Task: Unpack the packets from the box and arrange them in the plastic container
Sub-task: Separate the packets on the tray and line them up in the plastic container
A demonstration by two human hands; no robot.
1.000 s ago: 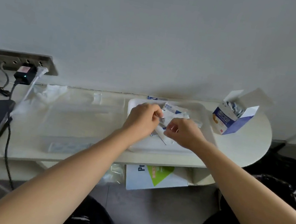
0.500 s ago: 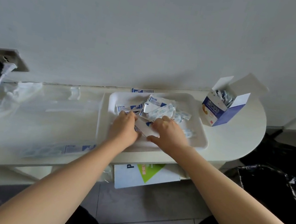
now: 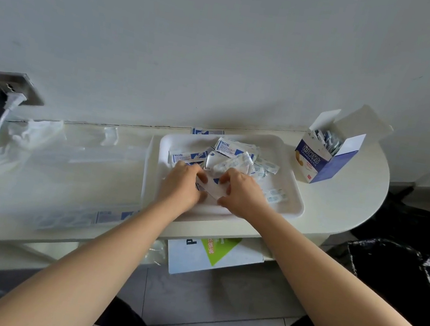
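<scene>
Moved: both hands have come down from over the heap to the near half of the tray since a second ago.
Fingers: the left hand (image 3: pixel 183 186) and right hand (image 3: pixel 242 194) curl onto one packet (image 3: pixel 212 189), each pinching an end.
Packet: low in the tray (image 3: pixel 296 204), long axis slanting from far left to near right.
Heap: more packets (image 3: pixel 235 153) piled toward the tray's far side.
Box: the box (image 3: pixel 318 162) stands just right of the tray, flaps open, packets inside.
Left side: a clear plastic bag (image 3: pixel 67 162) lies on the table (image 3: pixel 349 195).

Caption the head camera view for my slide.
Left hand and right hand hold a packet in the plastic container; open box stands beside it.
</scene>
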